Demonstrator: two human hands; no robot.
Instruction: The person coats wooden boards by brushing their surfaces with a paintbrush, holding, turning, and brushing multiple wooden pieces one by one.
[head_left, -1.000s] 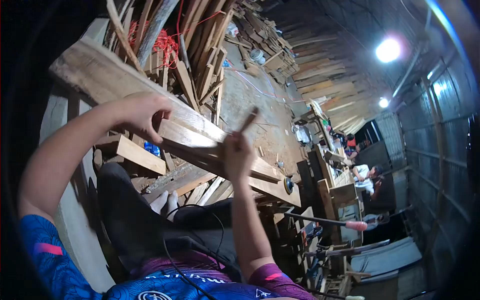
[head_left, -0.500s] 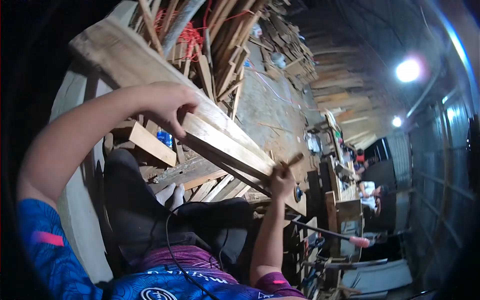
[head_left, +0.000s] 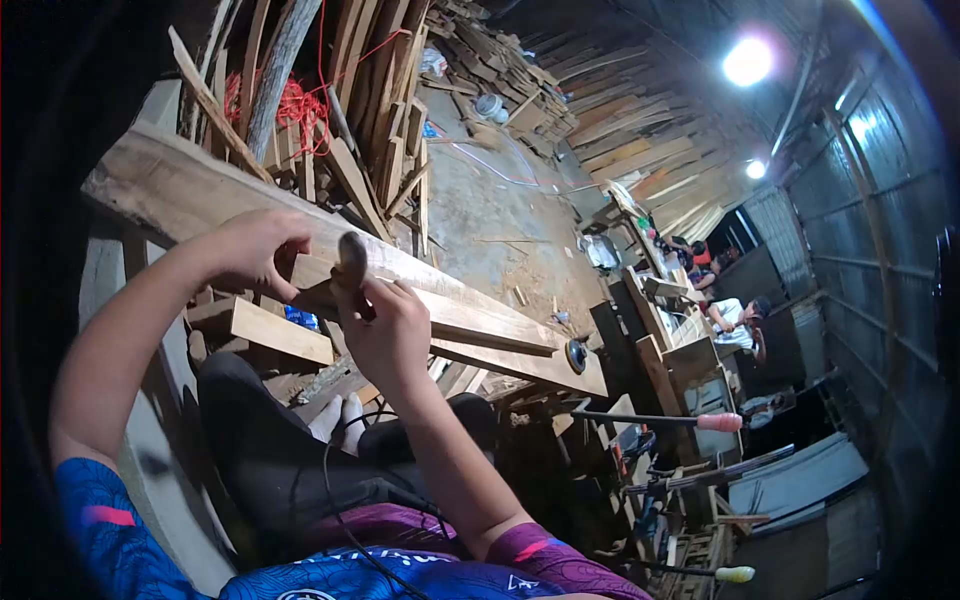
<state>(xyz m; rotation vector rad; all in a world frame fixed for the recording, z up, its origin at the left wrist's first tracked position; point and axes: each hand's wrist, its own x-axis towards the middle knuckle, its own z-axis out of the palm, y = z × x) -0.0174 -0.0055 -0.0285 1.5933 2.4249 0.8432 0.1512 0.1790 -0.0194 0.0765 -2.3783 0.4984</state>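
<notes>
A long wide wooden plank [head_left: 190, 180] runs diagonally before me, with a narrower wooden piece [head_left: 480, 325] lying along its top. My left hand [head_left: 262, 250] is closed around the near-left end of that narrower piece. Close beside it, my right hand [head_left: 385, 325] is closed on a wooden-handled tool [head_left: 352, 258], whose rounded handle end points up; its working end is hidden behind the hand and the wood. At the plank's far-right end sits a round black object [head_left: 576, 355].
Leaning timber strips [head_left: 375, 110] and a tangle of red cord [head_left: 300, 112] stand beyond the plank. Offcuts, including a short block [head_left: 280, 330], lie near my feet. A pink-handled rod [head_left: 715, 422] extends at right. Another person [head_left: 735, 322] is at a far bench.
My right hand has moved left along the narrower piece, from its far-right end to beside my left hand, bringing the tool with it. My left hand keeps its hold. The camera view has shifted.
</notes>
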